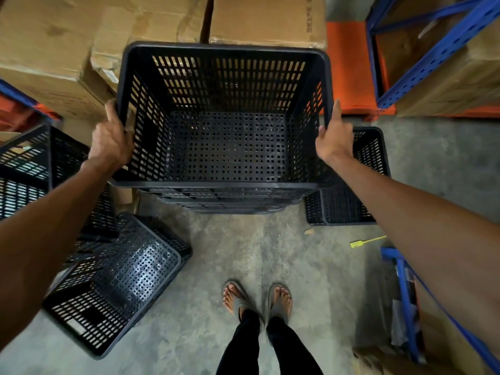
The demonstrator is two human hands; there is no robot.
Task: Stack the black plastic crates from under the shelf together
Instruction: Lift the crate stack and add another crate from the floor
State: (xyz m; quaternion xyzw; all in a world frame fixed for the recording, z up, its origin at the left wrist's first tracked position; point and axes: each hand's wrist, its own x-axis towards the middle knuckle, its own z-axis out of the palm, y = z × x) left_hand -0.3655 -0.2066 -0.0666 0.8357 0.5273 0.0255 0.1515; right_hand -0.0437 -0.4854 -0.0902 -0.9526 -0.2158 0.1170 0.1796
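I hold a black perforated plastic crate point(224, 147) upright in front of me, open side up and with nothing in it. My left hand point(112, 138) grips its left rim and my right hand point(334, 138) grips its right rim. Rims of more nested black crates point(230, 203) show just below its near edge. An overturned black crate point(116, 282) lies tilted on the floor at the lower left. Another black crate point(24, 163) stands at the far left, and a further black crate point(349, 204) sits on the floor at the right, partly behind my right arm.
Large cardboard boxes point(67, 50) stand behind the held crate. Blue and orange shelf frames point(433, 55) rise at the upper right, and a blue frame point(405, 299) at the lower right. My sandalled feet point(257, 299) stand on the concrete floor. A yellow tag point(366, 242) lies nearby.
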